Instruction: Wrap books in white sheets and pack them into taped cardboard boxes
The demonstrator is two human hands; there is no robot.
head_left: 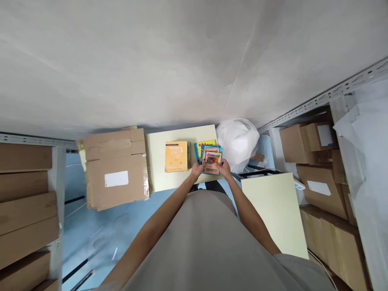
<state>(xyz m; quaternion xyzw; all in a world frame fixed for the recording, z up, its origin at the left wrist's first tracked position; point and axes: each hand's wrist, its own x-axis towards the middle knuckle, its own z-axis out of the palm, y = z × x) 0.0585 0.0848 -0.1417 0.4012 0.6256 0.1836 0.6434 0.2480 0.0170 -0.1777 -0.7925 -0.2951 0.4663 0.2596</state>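
Both my hands reach down to a stack of colourful thin books (pixel 211 155) on a pale yellow table (pixel 157 161). My left hand (pixel 197 169) grips the stack's left edge with its fingers curled. At the right edge, my right hand (pixel 224 167) holds the same stack. The top book is pink and orange; blue and yellow covers show beneath it. A separate pile of orange books (pixel 176 156) lies to the left on the same table.
A taped cardboard box (pixel 117 169) with a white label sits left of the table. A white plastic bag (pixel 238 141) lies at the right. Another pale table (pixel 277 210) stands nearer right. Metal shelves with cardboard boxes (pixel 321 190) line both sides; the floor is blue.
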